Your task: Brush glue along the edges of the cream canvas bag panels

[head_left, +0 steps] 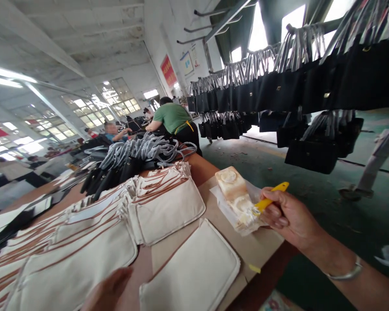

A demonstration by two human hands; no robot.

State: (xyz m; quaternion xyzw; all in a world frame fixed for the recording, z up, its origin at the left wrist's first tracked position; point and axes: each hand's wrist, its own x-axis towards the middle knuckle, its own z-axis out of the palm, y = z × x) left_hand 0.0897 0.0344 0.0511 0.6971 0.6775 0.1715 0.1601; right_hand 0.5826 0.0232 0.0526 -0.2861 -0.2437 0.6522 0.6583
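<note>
The single cream panel [194, 268] lies flat on the worktop [199, 168], between the two hands: to the right of the left hand [108, 289], and to the left of the right-hand fingers [274, 211] and nearer the person. Its long axis slants from lower left to upper right, and the left hand looks the nearer of the two. Pale and smooth, it has rounded corners on its right side, a stitched-looking rim and a thin brown line along its upper-left edge; its near end is cut off by the view. The right-hand fingers are pinched round the yellow handle of a brush [263, 204], whose tip is at the whitish paste in a stained, cream-coloured container [231, 181]. The left hand is blurred beside the stacked cream panels [84, 255], so I cannot tell whether its fingers are spread or closed
</note>
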